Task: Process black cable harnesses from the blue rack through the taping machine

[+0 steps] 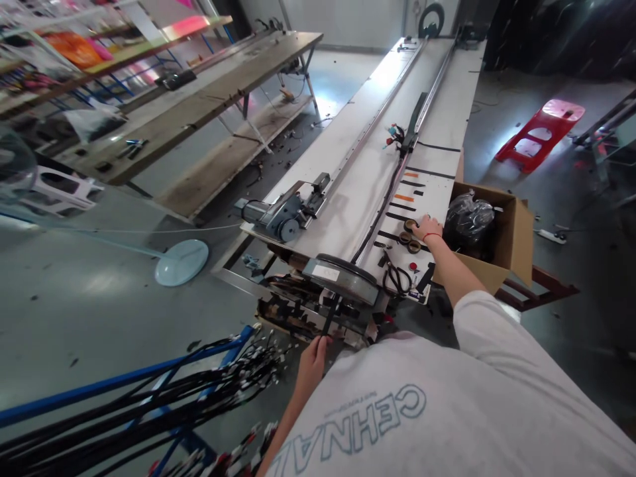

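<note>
Low in front of my body, my left hand (pixel 313 358) is closed around a black cable (pixel 332 311) that comes down past a round grey disc (pixel 342 275) at the table's near end. A long run of black cable lies along the rail beyond the disc. My right hand (pixel 428 228) reaches to the table's right edge, its fingers at a roll of tape (pixel 410 225). Two more tape rolls (pixel 412 246) lie just below it. Black-handled scissors (pixel 396 277) rest nearer to me, beside a small red round piece (pixel 413 267).
An open cardboard box (pixel 519 232) with a black plastic bag (pixel 470 222) stands against the table's right side. A motor unit (pixel 283 215) sits at the left corner. Black cables hang on a blue rack (pixel 129 377) at lower left. A red stool (pixel 541 136) lies to the right.
</note>
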The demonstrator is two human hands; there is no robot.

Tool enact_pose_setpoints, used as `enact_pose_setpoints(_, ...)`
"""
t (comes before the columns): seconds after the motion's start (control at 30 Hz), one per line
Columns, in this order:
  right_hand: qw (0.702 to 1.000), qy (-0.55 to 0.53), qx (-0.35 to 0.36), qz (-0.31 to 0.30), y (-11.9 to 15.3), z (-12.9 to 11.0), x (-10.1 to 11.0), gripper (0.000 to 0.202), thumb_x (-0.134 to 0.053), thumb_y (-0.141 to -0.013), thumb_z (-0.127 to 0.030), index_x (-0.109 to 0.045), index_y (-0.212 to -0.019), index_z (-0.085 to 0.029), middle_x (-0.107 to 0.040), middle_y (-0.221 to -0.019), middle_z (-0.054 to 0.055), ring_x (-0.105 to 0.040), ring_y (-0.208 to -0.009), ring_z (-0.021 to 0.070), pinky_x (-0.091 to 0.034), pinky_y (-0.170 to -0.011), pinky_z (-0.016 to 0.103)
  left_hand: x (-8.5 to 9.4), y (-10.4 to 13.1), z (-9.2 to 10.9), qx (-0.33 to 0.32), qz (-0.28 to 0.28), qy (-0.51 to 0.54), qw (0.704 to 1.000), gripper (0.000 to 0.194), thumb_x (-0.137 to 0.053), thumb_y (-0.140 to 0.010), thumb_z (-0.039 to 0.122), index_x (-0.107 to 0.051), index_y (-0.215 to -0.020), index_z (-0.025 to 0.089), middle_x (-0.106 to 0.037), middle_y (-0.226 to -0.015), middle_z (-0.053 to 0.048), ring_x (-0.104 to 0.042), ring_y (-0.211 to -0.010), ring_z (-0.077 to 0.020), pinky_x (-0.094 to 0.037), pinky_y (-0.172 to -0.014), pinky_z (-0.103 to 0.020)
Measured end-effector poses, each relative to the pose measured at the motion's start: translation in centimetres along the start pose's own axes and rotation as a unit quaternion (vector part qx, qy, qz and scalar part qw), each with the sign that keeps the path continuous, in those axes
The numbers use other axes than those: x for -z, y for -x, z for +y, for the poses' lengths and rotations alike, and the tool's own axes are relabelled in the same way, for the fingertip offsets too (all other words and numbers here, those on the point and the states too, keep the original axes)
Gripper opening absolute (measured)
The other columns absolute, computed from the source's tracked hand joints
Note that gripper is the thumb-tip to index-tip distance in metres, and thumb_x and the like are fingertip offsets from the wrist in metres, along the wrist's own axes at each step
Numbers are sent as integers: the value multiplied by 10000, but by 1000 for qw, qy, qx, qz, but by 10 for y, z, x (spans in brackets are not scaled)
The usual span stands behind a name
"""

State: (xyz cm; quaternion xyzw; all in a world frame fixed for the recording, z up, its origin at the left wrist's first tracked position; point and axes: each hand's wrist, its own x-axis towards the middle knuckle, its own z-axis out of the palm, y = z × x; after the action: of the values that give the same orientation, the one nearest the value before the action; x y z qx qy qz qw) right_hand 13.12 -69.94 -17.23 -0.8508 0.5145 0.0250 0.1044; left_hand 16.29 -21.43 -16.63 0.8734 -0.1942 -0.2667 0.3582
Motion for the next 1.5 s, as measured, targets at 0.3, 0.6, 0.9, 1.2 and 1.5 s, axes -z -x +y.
enact_pose_setpoints(0.3, 806, -355, 469, -63, 264, -94, -6, 182, -469, -863, -221, -584, -987, -287, -648, -793, -12, -623, -672, 163, -536, -644, 301, 10, -28, 2, -41, 57, 55, 996, 530, -327, -851, 605, -599, -726, 168, -541, -564, -10, -503, -551, -157, -405, -553, -263)
enact_pose_setpoints(0.6, 902, -251, 343, -74, 255, -164, -71, 119, -626, -767, -116, -569, -744, -218, -626, -1101, 102, -572, -1105, 259, -488, -935, 406, 30, -40, 8, -104, 9, 94, 990, 451, -363, -894, 495, -645, -853, 145, -639, -713, -29, -564, -669, -154, -432, -636, -246)
enact_pose_setpoints(0.9, 910, -272, 301, -81, 249, -151, -77, 119, -643, -764, -213, -571, -855, -190, -575, -1150, 99, -550, -1089, 230, -431, -970, 404, 27, -56, 0, -139, 7, 88, 986, 426, -358, -915, 441, -667, -866, 152, -668, -743, -37, -587, -709, -167, -438, -681, -256)
enact_pose_setpoints(1.2, 870, -367, 321, -73, 254, -139, -70, 135, -575, -774, -202, -497, -884, -216, -637, -1002, 73, -616, -934, 210, -506, -813, 367, 21, -62, -3, -157, -18, 92, 983, 422, -352, -931, 402, -689, -916, 149, -635, -667, -18, -561, -637, -155, -407, -650, -243)
enact_pose_setpoints(1.5, 837, -273, 460, -115, 241, -174, -35, 518, -516, -784, -181, -411, -1291, -170, -605, -1194, 102, -640, -840, 171, -491, -885, 350, 1, -70, -11, -160, -39, -44, 985, 329, -430, -937, 379, -674, -967, 161, -705, -864, -111, -641, -809, -224, -430, -709, -270)
